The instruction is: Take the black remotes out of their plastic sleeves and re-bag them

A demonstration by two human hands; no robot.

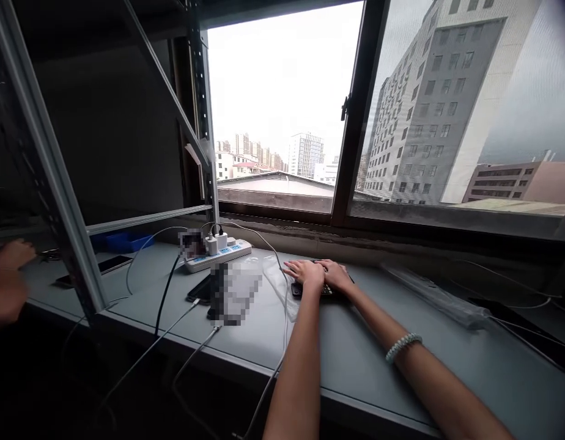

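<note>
My left hand (306, 273) lies over the left part of a dark flat device with rows of small keys (327, 291), its fingers stretched out and spread. Beside it, my right hand (336, 275) rests over the right part of the same device, fingers extended and curving over its far side. Most of the device is hidden beneath the two hands. A clear plastic bag (280, 281) lies just left of it on the grey table (356, 360). A pale beaded bracelet (404, 347) circles my right wrist.
A white power strip (218, 255) with chargers stands near the window. Phones (200, 288) with cables lie before it. A metal shelf post (57, 171) rises at left, near another person's hand (14, 253) and a blue tray (121, 242). Plastic wrapping (438, 296) lies right.
</note>
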